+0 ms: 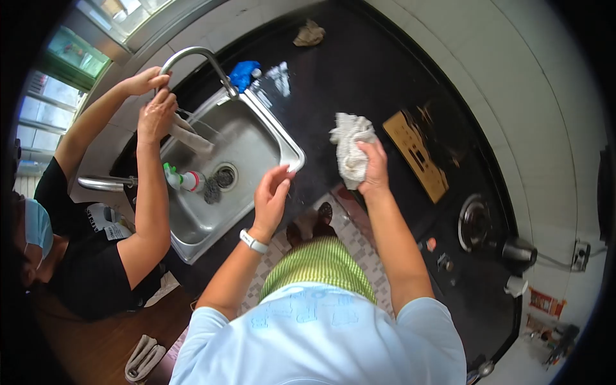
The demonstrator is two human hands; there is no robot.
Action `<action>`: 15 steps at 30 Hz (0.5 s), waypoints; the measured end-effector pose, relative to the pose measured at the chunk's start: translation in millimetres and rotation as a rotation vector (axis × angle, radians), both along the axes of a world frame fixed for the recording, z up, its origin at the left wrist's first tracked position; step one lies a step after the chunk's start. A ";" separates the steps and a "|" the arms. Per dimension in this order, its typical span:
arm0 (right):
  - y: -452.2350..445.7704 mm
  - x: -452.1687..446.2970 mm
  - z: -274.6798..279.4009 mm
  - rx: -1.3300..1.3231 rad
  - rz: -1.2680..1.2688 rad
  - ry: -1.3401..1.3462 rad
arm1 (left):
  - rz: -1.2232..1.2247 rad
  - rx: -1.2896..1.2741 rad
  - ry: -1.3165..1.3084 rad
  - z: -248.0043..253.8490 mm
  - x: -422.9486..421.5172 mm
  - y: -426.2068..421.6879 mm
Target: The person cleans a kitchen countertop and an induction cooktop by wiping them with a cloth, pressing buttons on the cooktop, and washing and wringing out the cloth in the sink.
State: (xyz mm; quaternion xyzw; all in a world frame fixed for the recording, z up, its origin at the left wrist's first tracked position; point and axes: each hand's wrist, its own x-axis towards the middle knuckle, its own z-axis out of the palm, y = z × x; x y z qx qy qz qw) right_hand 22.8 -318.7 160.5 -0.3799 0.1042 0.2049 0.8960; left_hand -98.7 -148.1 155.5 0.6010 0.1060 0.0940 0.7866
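My right hand grips a crumpled white cloth over the black countertop, left of a gold panel. At the near right corner of the steel sink is my left hand, its fingers loosely bent and holding nothing, with a white band on the wrist. Inside the sink lie a spray bottle with a green nozzle and a dark scouring pad beside the drain.
At the left, a masked person holds the curved faucet and a cloth over the sink. A blue item and a brown rag lie behind. A burner and metal cup are at right.
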 end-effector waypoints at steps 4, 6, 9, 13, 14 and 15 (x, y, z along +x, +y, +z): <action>14.2 82.4 -19.9 -0.463 -0.153 -0.224 | 0.199 0.070 0.129 -39.2 -2.0 34.1; 18.0 135.3 -62.5 -1.013 -0.168 -0.395 | 0.256 0.102 0.172 -42.2 -2.7 46.2; 37.9 187.6 -116.0 -1.921 0.049 -0.635 | 0.314 0.134 0.254 -49.6 1.2 64.1; 85.0 260.3 -137.7 -1.876 0.045 -0.923 | 0.329 0.322 0.325 -56.5 26.2 93.2; 101.1 273.0 -133.9 -1.816 0.078 -0.950 | 0.337 0.370 0.309 -57.2 39.6 99.5; 119.8 284.9 -139.0 -1.781 0.075 -1.029 | 0.351 0.432 0.296 -55.9 56.4 106.0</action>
